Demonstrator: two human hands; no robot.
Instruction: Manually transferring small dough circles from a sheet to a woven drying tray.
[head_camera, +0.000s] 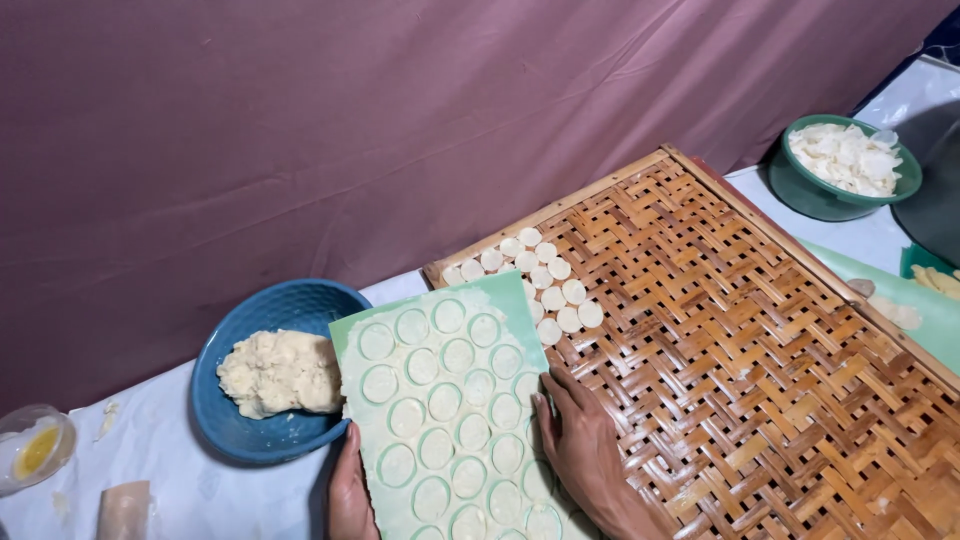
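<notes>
- Down at the near edge of the table, a pale green mat (440, 400) carries a rolled sheet of dough scored into rows of circles, and it lies partly over the corner of a woven bamboo tray (760, 370).
- Her left hand (350, 495), or his, rests at the mat's left edge, thumb up along it; whether the fingers curl under the mat I cannot tell, since they run out of view.
- Flat on the tray at the mat's right edge lies the right hand (585, 450), fingers together and extended, pinching nothing, as if steadying the mat.
- Just past the mat's far corner, small cut dough rounds (545, 275) sit in close rows on the weave, well spaced for air from below, I would judge.
- Left of the mat, touching it, a blue bowl (275, 370) holds a lump of leftover dough (280, 372), close to hand.
- At the far right, a green bowl (845, 165) is heaped with pale scraps.
- Under everything a white cloth (200, 490) covers the table, and a dull mauve curtain (350, 130) hangs right behind as the backdrop.
</notes>
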